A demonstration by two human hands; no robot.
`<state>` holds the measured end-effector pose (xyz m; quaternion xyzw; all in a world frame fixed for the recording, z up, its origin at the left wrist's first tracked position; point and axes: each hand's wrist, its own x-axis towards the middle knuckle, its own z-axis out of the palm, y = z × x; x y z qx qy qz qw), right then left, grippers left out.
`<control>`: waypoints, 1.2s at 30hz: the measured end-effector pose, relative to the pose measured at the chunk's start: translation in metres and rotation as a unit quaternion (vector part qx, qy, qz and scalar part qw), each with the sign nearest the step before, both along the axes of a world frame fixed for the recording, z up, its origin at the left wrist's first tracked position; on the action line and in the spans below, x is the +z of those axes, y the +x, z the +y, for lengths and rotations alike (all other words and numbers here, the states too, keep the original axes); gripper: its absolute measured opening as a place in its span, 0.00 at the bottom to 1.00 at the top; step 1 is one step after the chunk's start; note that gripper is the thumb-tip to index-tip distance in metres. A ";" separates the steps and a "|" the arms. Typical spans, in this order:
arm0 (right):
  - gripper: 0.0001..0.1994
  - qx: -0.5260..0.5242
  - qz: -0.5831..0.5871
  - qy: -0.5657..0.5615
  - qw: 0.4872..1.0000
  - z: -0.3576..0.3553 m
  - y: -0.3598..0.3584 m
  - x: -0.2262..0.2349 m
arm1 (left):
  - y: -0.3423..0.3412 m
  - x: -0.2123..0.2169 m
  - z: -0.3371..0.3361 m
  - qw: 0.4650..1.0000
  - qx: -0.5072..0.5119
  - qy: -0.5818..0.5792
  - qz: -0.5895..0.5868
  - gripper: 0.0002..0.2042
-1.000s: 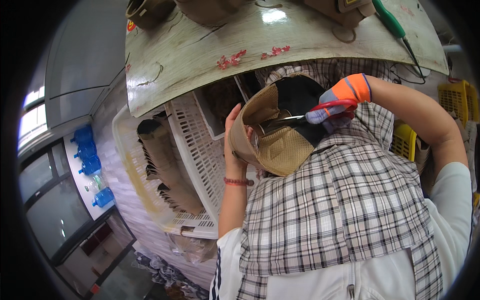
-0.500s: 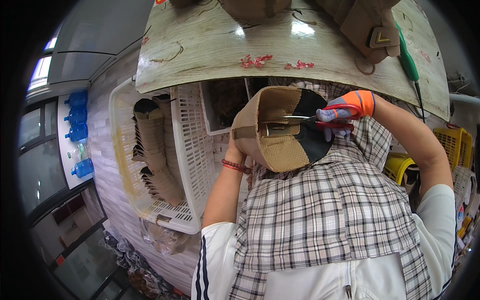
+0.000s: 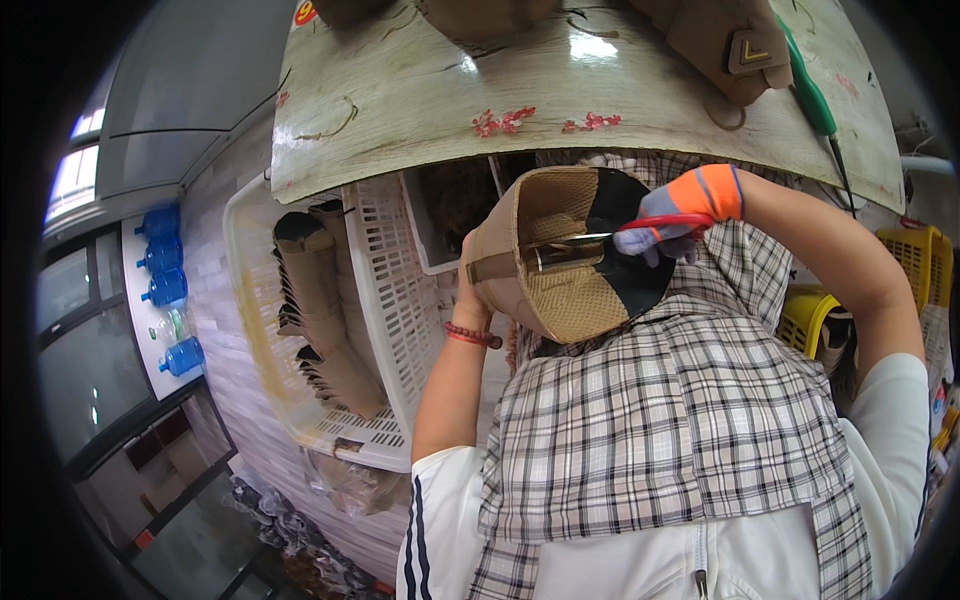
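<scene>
A tan and black piece shaped like a boot upper point(image 3: 585, 300) is held over my lap, its wide opening facing me and its textured lining showing. My bare left hand point(image 3: 468, 262) grips its left side from outside; most of those fingers are hidden behind it. In my right hand point(image 3: 655, 240), which wears an orange and grey glove, is a pair of scissors with red handles point(image 3: 680, 219). Their metal blades point(image 3: 583, 239) reach leftward into the opening, near a strip inside. What lies between the blades is too small to make out.
At left, a white plastic basket point(image 3: 385, 260) holds stacked tan pieces point(image 3: 330, 300). The wood-patterned table point(image 3: 400, 120) spans the far side, bearing more tan pieces point(image 3: 715, 45) and a green-handled corded tool point(image 3: 808, 85). Yellow baskets point(image 3: 805, 310) stand at right.
The scissors' red handles, spread apart before, are closer together now. My right hand has shifted slightly left toward the opening. The boot upper stays in my left hand.
</scene>
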<state>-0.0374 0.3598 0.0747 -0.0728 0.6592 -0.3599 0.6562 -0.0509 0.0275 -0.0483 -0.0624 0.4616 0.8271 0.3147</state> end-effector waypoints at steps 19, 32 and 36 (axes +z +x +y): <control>0.50 0.004 0.013 0.015 1.000 -0.029 -0.013 0.030 | -0.006 0.041 0.003 0.994 -0.086 0.043 0.046 0.22; 0.50 -0.008 0.019 0.006 1.000 -0.033 -0.009 0.036 | -0.005 0.053 0.014 0.993 -0.027 -0.095 0.066 0.11; 0.44 -0.038 0.011 0.033 0.999 -0.034 -0.008 0.037 | -0.004 0.052 0.014 0.991 -0.017 -0.108 0.072 0.12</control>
